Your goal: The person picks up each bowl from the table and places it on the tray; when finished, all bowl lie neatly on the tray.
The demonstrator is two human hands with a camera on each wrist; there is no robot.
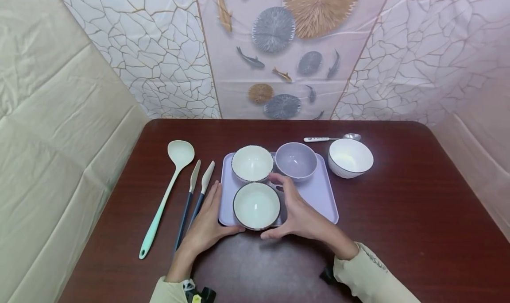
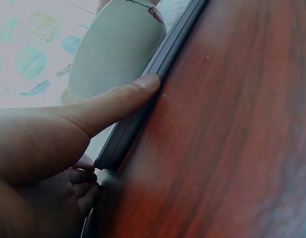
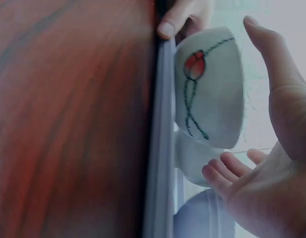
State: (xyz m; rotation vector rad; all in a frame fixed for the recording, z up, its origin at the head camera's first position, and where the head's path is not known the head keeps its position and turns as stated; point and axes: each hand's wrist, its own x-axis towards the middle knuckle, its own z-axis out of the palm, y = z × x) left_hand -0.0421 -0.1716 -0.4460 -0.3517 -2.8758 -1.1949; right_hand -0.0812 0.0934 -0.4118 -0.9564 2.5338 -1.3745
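Observation:
A white bowl with a dark rim [image 1: 256, 205] stands at the front of a lilac tray [image 1: 324, 201]; a red flower shows on its side in the right wrist view. My right hand [image 1: 296, 216] curves around the bowl's right side, thumb and fingers spread, with a gap between them and its wall. My left hand [image 1: 205, 225] lies at the tray's front left corner: its thumb touches the front edge and its fingers stretch along the left side. Behind, on the tray, are another white bowl [image 1: 253, 163] and a purple bowl [image 1: 296, 160].
Left of the tray lie two table knives [image 1: 194, 177] with blue handles, partly behind the left hand, and a ladle [image 1: 171, 183] with a mint handle. To the right stands a white ribbed bowl [image 1: 350, 157], with a spoon [image 1: 318, 139] behind it. A patterned cloth hangs behind the table.

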